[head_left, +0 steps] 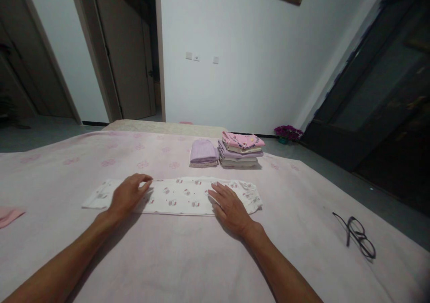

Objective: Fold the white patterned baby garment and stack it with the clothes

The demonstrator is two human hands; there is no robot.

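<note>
White trousers (183, 198) with a small cartoon print lie before me, folded lengthwise into a long, flat strip. Their right end is gathered and wrinkled. My left hand (130, 193) rests over the left part of the strip, fingers curved towards its far edge and the thumb apart from them. On the right part, my right hand (230, 208) lies flat with its fingers stretched out over the cloth. Neither hand appears to grip the fabric.
Beyond the trousers stand a folded lilac garment (204, 152) and a taller stack of folded clothes (240, 150) with a pink one on top. Black glasses (359, 236) lie at the right on the pink sheet (174, 258). Some pink cloth (10, 215) shows at the left edge.
</note>
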